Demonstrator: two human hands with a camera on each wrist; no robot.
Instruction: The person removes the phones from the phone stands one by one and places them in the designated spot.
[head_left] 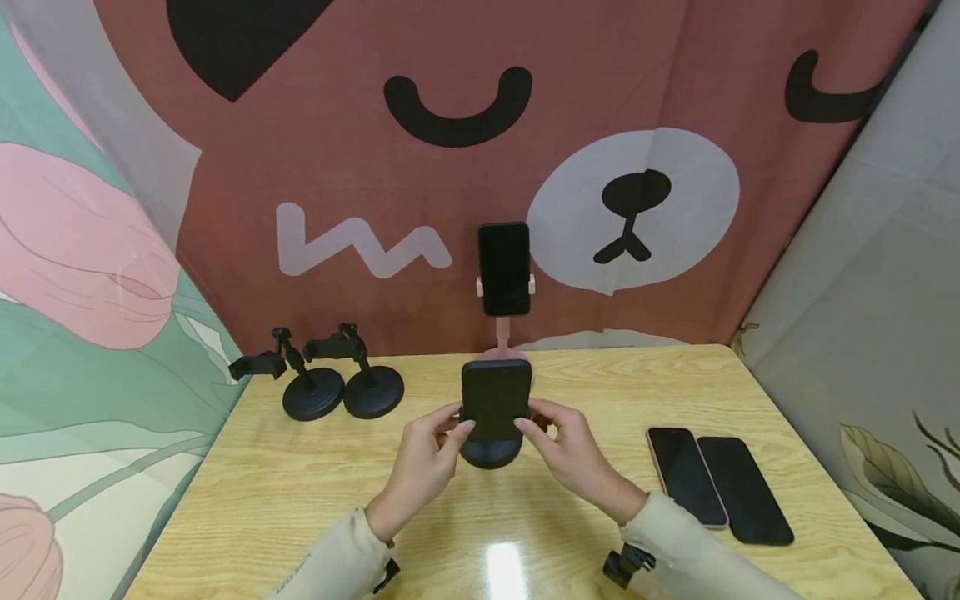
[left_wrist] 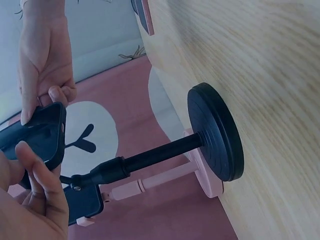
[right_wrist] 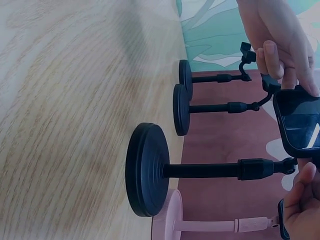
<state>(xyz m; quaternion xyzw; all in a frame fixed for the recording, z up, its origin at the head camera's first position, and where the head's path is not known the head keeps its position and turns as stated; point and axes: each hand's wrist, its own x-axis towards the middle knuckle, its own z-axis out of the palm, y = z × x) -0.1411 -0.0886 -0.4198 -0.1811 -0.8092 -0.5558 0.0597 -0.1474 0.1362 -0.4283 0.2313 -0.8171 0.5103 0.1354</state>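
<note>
A phone (head_left: 495,396) is pinched at its side edges by the left hand (head_left: 423,454) and the right hand (head_left: 573,450), thumbs in front, forearms angled in from 7 and 5 o'clock. It is held at the top of one black stand (head_left: 491,456). Toward 12 o'clock, one pink stand (head_left: 503,333) bearing an upright phone (head_left: 504,268) is partly blocked from view. Two other black stands (head_left: 375,393) are set toward 9 o'clock; two flat phones (head_left: 745,492) are laid toward 4 o'clock.

Bright head view; glare (head_left: 506,571) on the table (head_left: 510,508); dimmer, bluish wrist views.
</note>
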